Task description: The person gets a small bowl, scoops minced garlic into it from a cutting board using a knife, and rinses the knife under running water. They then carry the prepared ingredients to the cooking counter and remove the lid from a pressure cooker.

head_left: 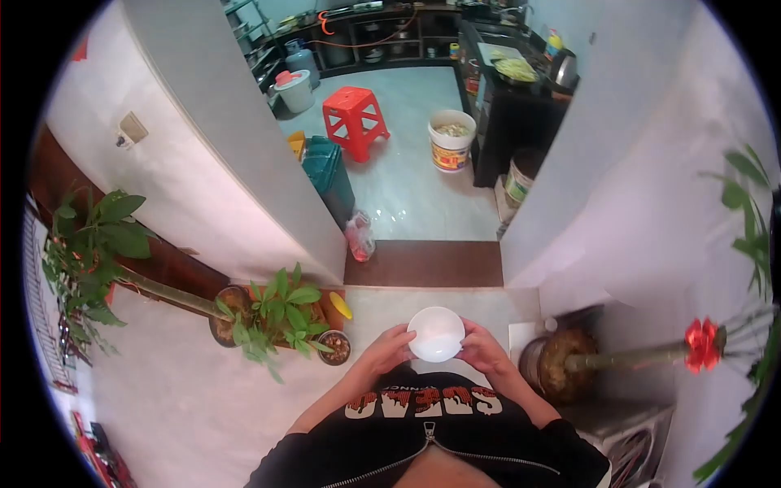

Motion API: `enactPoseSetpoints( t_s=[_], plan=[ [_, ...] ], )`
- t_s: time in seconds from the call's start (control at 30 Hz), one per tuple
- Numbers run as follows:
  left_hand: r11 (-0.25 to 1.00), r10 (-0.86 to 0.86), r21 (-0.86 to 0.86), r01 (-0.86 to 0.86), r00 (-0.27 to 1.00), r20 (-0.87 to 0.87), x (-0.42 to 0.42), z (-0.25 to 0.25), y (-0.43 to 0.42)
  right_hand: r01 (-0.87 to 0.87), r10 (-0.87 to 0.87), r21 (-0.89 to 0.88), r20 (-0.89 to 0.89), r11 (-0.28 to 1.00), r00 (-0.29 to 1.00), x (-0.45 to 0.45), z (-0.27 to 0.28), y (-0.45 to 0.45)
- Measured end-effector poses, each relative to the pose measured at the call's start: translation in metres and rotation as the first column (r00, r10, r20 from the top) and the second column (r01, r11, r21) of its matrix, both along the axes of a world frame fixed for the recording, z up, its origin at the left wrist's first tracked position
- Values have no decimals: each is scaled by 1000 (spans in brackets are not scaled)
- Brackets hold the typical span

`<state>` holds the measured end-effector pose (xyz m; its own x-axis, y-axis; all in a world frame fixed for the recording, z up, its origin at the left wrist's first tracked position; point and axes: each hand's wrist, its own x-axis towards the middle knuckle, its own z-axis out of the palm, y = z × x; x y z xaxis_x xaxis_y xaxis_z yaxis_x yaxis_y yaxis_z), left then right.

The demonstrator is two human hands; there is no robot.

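Note:
A white bowl (437, 333) is held in front of my chest, between both hands. My left hand (394, 348) grips its left rim, fingers closed around the side. On the opposite side, my right hand (482, 347) is closed on the right rim. The bowl's inside faces up toward the camera and only plain white shows in it. The fingers under the bowl are hidden.
Ahead, a brown threshold (424, 263) leads into a kitchen with a red stool (355, 122), a white bucket (451, 140) and a green bin (328, 175). Potted plants (286, 313) stand at left, and a large pot (559, 366) at right. A plastic bag (359, 236) lies by the doorway.

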<state>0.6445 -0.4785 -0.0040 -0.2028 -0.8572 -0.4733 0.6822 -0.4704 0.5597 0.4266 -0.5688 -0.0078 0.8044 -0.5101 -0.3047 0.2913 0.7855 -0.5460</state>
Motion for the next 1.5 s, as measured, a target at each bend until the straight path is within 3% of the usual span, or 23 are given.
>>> enactPoseSetpoints(
  t_s=[0.17, 0.37, 0.4, 0.53, 0.6, 0.73, 0.83, 0.87, 0.9, 0.93, 0.97, 1.07, 1.2, 1.33, 1.5],
  plan=[
    [999, 30, -12, -30, 999, 38, 90, -36, -82, -113, 114, -49, 15, 992, 993, 85, -31, -105],
    [994, 58, -93, -54, 998, 32, 171, 7, -211, 25, -26, -59, -13, 998, 1000, 172, 21, -210],
    [995, 35, -99, -30, 998, 48, 184, 9, -232, 22, -29, -115, -59, 993, 998, 182, 30, -227],
    [997, 64, -52, -62, 997, 31, 226, -7, -313, 329, -342, -95, -194, 939, 920, 197, 18, -292],
    [996, 93, -10, -93, 996, -2, 249, -38, -357, 368, -353, -4, -289, 930, 890, 198, -2, -328],
    [972, 236, -2, -236, 970, 64, 288, -46, -448, 366, -276, 66, -536, 928, 798, 205, -53, -408],
    [944, 331, -60, -326, 928, 171, 319, -62, -523, 324, -267, 10, -543, 946, 796, 226, -74, -495],
    [949, 310, -47, -310, 906, 286, 333, -60, -547, 241, -230, -48, -520, 969, 823, 231, -67, -530],
    [947, 289, 1, -321, 853, 434, 340, -48, -575, 228, -302, -203, -522, 952, 798, 227, -96, -569],
    [898, 428, -67, -435, 829, 359, 341, -36, -601, 199, -366, -351, -518, 915, 773, 229, -123, -603],
    [914, 399, -106, -391, 818, 415, 349, -19, -625, 285, -376, -245, -630, 927, 680, 250, -55, -629],
    [846, 517, -117, -520, 751, 411, 361, 27, -699, 274, -444, -354, -624, 894, 643, 267, -29, -712],
    [823, 549, -115, -556, 728, 410, 391, 36, -769, 234, -449, -397, -627, 887, 637, 288, -23, -792],
    [841, 477, 0, -540, 743, 468, 423, 25, -841, 278, -461, -374, -621, 885, 633, 322, -28, -848],
    [898, 376, 113, -426, 874, 308, 483, -9, -944, 316, -491, -376, -649, 871, 582, 368, -51, -924]
  ],
)
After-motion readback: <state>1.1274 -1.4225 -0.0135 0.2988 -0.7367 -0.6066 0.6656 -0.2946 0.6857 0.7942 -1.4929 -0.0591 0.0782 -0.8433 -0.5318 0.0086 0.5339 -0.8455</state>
